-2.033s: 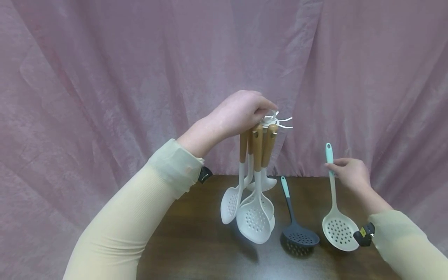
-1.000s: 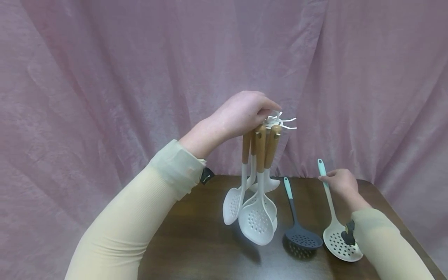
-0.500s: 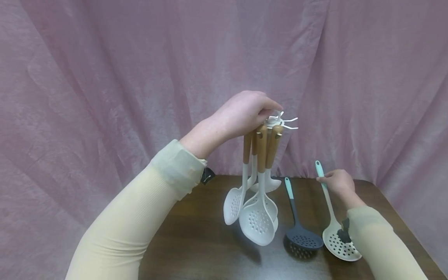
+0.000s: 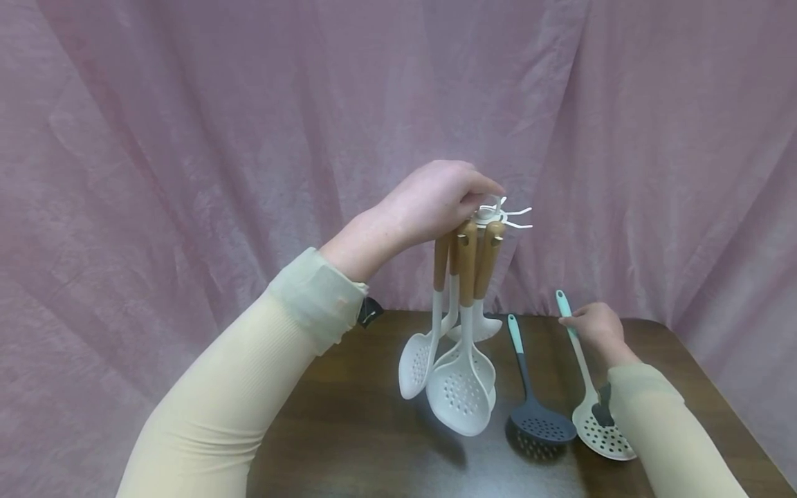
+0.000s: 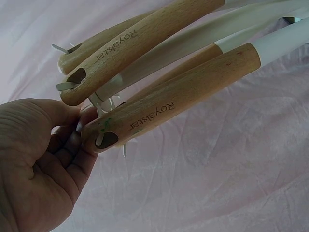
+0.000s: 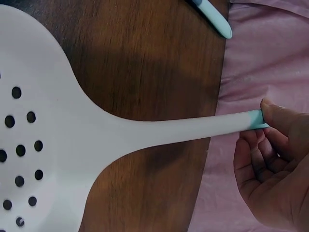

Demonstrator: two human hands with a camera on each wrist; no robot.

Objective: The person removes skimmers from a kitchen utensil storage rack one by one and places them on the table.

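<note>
Carefully lowering the white skimmer (image 4: pixel 601 427) right of the hanging rack (image 4: pixel 492 216).
Right hand (image 4: pixel 594 325) fingers pinch its teal handle; left hand (image 4: pixel 436 200) fingers curl round the rack top; ease the bowl flat onto the desk (image 4: pixel 349 429).

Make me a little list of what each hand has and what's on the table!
left hand: grips the top of the white hook rack
hanging on rack: wooden-handled utensils
right hand: pinches the white slotted spoon by its teal handle
lying on table: dark slotted spoon
behind: pink curtain
</note>
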